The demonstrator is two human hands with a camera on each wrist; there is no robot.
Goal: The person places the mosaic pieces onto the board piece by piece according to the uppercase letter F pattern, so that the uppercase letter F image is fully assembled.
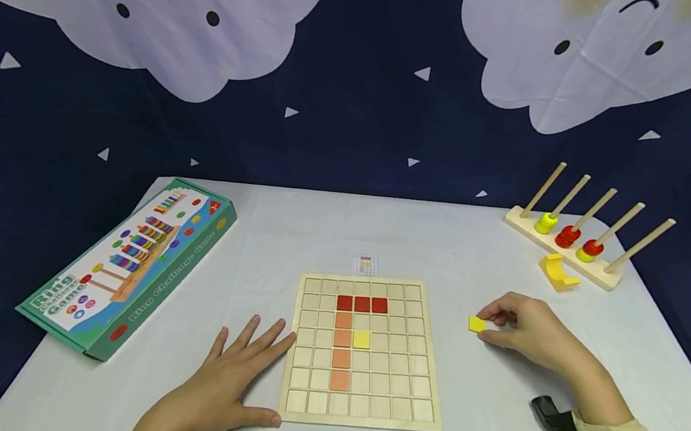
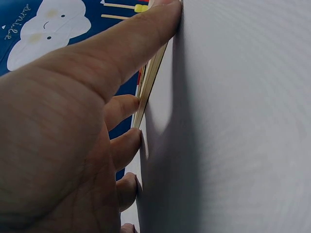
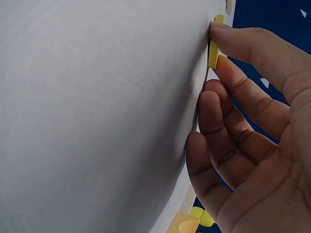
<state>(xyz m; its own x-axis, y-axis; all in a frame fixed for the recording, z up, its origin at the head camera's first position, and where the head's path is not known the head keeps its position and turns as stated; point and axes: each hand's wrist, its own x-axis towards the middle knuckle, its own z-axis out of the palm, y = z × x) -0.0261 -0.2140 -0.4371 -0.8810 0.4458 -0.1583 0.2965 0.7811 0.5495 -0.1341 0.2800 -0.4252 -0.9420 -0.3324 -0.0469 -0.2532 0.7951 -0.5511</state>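
Note:
On the table lies a wooden grid board (image 1: 388, 389). Three red tiles (image 1: 362, 304) form a short row near its top, several orange tiles (image 1: 341, 358) run down a column below the leftmost red one, and a single yellow tile (image 1: 362, 339) sits beside that column. My left hand (image 1: 218, 384) rests with spread fingers at the board's left edge, its thumb by the lower corner. To the right of the board, my right hand (image 1: 529, 332) pinches a loose yellow square tile (image 3: 213, 53) between thumb and index finger, close over the tabletop.
A small printed pattern card (image 1: 366, 265) lies just behind the board. At back right stand a wooden peg rack (image 1: 597, 271) with red and yellow rings and a yellow curved piece (image 1: 557, 272). A green game box (image 1: 135, 268) lies at left. A black device (image 1: 555, 418) hangs at my right wrist.

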